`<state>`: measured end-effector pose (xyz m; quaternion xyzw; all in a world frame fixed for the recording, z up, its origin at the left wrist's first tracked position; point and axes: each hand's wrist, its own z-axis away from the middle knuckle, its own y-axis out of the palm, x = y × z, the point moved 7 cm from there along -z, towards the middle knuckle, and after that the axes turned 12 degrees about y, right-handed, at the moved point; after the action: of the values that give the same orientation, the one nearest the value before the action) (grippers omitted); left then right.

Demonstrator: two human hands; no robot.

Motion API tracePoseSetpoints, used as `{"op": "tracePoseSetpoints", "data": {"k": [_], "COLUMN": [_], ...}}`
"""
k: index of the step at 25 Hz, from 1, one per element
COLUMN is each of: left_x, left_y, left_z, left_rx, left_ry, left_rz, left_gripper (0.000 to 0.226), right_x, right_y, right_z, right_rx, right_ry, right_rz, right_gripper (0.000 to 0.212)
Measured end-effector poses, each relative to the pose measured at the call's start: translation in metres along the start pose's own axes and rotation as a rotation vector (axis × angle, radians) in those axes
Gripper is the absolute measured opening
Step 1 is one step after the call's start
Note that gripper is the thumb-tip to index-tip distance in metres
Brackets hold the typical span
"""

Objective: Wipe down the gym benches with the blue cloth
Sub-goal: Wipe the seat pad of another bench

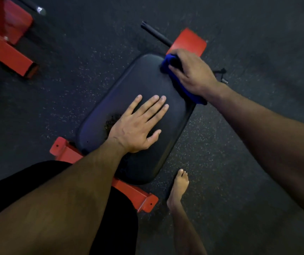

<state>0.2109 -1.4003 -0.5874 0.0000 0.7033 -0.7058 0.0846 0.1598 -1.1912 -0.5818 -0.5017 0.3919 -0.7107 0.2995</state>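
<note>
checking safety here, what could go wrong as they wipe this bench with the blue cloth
The blue cloth hangs over the bench pad edge under the right hand and might slip off. The bare foot stands close to the red frame foot, so a stubbed toe seems possible.

2 hands (138, 129) (191, 72), 1 blue cloth (167, 60), 1 black bench pad (129, 100), 1 bare foot (178, 188), 2 black bars (155, 33) (37, 9)

The bench pad (129, 92) looks smooth, faintly glossy vinyl (its frame (134, 196) painted red metal), the blue cloth (167, 59) soft.
</note>
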Motion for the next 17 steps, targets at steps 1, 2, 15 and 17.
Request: {"op": "tracePoseSetpoints", "data": {"k": [1,2,15,17], "left_x": [0.000,0.000,0.001,0.001], "left_y": [0.000,0.001,0.002,0.002], "left_z": [0.000,0.000,0.000,-0.001], "left_rx": [-0.004,-0.006,-0.008,-0.013], "left_ry": [0.001,0.003,-0.012,-0.008], "left_rz": [0.002,0.000,0.000,-0.003], "left_gripper": [0.072,0.072,0.074,0.074], "right_x": [0.011,0.023,-0.042,-0.030], "right_y": [0.002,0.006,-0.006,-0.007], "right_z": [-0.019,-0.038,0.055,0.031], "right_rx": [0.032,0.074,0.000,0.010], "right_ry": [-0.021,-0.038,0.073,0.043], "right_rz": [0.015,0.041,-0.082,-0.065], "right_gripper": [0.041,0.042,0.042,0.040]}}
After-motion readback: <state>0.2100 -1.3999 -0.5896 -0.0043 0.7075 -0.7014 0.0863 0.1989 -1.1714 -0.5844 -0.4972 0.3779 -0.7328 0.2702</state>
